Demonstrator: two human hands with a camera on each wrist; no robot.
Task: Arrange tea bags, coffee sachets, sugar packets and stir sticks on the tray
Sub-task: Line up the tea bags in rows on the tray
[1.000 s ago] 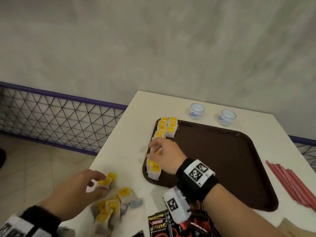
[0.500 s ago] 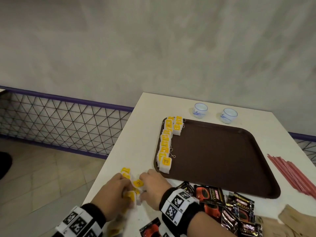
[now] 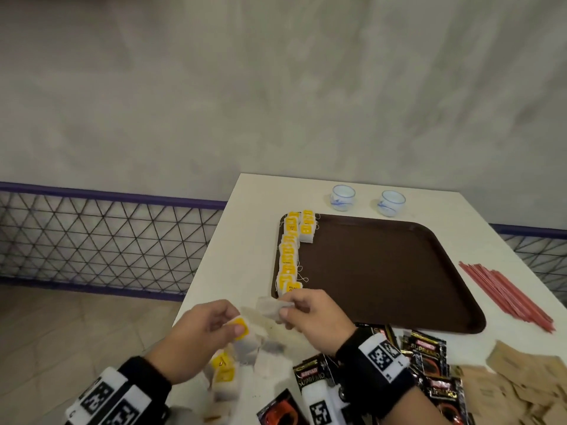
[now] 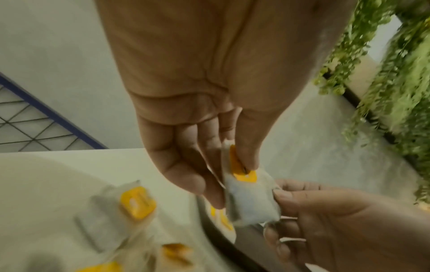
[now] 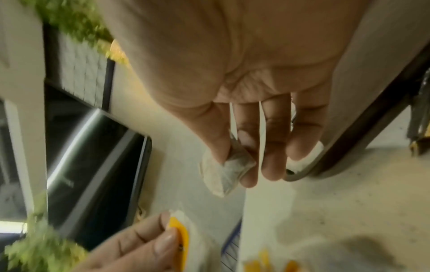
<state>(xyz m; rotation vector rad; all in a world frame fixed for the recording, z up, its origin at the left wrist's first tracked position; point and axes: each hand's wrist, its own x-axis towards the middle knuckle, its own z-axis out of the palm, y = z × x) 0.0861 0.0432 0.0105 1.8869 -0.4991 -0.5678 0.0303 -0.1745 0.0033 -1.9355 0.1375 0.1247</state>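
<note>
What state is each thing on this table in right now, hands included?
Left hand: pinching a tea bag.
Right hand: pinching another tea bag.
Tray: tea bags lined along its left edge, otherwise bare.
Cups: upright, behind tray.
Stir sticks: bundled, off tray.
Coffee sachets: heaped, off tray.

The person's left hand (image 3: 201, 329) and right hand (image 3: 313, 317) are bare, with no gloves or rings to be seen in any view. Each wrist carries a broad black fabric band, the left wristband (image 3: 147, 378) and the right wristband (image 3: 372, 369), and on each sit white squarish blocks printed with black-and-white square code markers. A further white block with the same kind of marker (image 3: 320, 407) hangs at the underside of the right wrist.
</note>
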